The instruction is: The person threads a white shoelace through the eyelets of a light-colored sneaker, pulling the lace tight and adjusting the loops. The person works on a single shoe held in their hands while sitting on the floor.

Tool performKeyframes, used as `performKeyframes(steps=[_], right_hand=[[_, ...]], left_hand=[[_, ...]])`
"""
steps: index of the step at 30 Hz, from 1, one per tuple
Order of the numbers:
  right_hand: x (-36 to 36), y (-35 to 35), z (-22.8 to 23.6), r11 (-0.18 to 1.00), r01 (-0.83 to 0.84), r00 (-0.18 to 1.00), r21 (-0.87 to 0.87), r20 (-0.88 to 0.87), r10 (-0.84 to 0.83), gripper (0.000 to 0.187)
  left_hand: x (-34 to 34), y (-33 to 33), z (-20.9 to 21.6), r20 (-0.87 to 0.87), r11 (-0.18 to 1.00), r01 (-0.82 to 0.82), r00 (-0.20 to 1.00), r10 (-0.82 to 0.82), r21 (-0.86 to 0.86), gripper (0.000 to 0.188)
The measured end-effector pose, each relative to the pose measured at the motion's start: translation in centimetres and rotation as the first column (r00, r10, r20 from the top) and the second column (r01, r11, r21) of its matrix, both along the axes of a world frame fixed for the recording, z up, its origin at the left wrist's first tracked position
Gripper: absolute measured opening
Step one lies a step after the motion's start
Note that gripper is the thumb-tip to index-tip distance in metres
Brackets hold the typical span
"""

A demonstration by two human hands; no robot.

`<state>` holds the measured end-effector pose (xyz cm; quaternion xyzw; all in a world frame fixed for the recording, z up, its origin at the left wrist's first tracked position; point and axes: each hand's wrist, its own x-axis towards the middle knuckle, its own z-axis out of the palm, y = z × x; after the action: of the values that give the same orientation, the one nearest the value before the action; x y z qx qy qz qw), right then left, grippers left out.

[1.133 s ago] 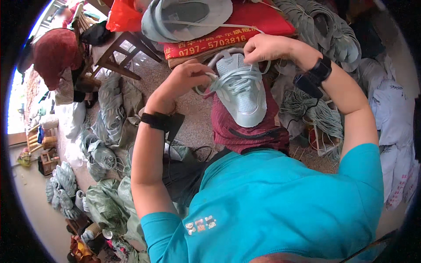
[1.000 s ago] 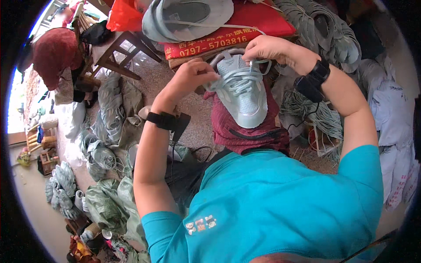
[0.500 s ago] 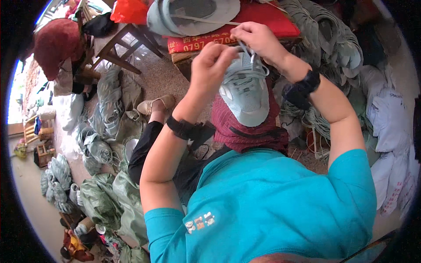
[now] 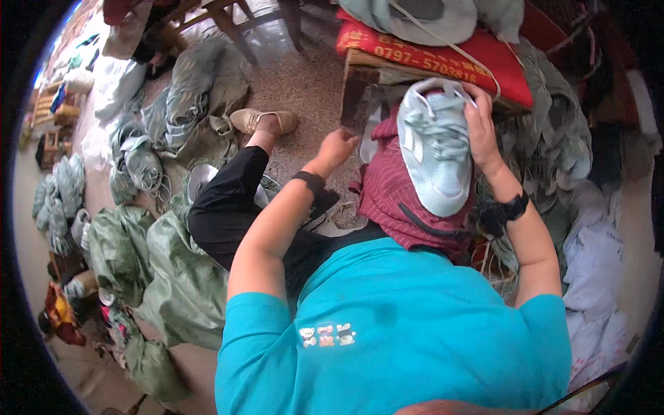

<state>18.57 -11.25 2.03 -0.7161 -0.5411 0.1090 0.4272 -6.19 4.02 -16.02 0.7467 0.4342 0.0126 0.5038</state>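
Head view, and the pale mint-grey laced sneaker upper (image 4: 434, 149) sits toe-down on a dark red ribbed cloth (image 4: 408, 207) draped over the person's lap, just right of centre. The right hand (image 4: 482, 131) lies flat along the shoe's three o'clock side, fingers wrapped up toward the heel collar at twelve, loosely cupping rather than pinching. The left hand (image 4: 337, 149) hangs off at the shoe's nine o'clock, fingers curled in, apart from the shoe; whether it has a lace end in it I cannot tell (too small to read).

At twelve o'clock, a red cushion (image 4: 449, 52) carries more grey uppers (image 4: 415, 17), a loose lace trailing across it. Heaps of grey-green shoe uppers (image 4: 173, 111) spread at nine and ten o'clock over the gravelly floor (image 4: 297, 76), and white sacks (image 4: 595, 256) crowd in at four.

The risk here: with only one hand steadying it, the shoe could slide off the sloping cloth. The tied laces could also slacken if that heel collar gets tugged.
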Motion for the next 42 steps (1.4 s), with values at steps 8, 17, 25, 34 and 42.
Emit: performKeyframes(steps=[8,17,25,34,42], right_hand=[[-2.7,0.1,3.0,0.996,-0.084,0.985,-0.003,-0.154,0.082,0.044],[-2.3,-4.1,2.8,0.999,0.021,0.927,0.044,-0.374,-0.003,0.051],[-0.9,-4.7,2.4,0.995,0.085,0.939,0.053,-0.339,-0.062,0.049],[-3.1,0.5,2.6,0.998,-0.021,0.998,0.058,0.056,0.018,0.042],[-9.9,3.0,9.4,0.826,-0.556,0.826,0.097,0.177,0.535,0.056]], left_hand=[[4.4,-1.0,-12.8,0.443,0.908,0.416,0.823,-0.355,-0.045,0.049],[5.9,-3.1,-10.5,0.024,0.924,0.343,0.939,-0.344,-0.17,0.039],[-0.9,2.7,-2.1,0.046,0.923,0.341,0.934,-0.354,0.178,0.032],[-9.8,6.6,16.5,-0.236,0.934,0.353,0.905,-0.354,-0.045,0.06],[-9.7,3.4,28.8,-0.054,0.791,0.539,0.816,-0.576,-0.288,0.077]])
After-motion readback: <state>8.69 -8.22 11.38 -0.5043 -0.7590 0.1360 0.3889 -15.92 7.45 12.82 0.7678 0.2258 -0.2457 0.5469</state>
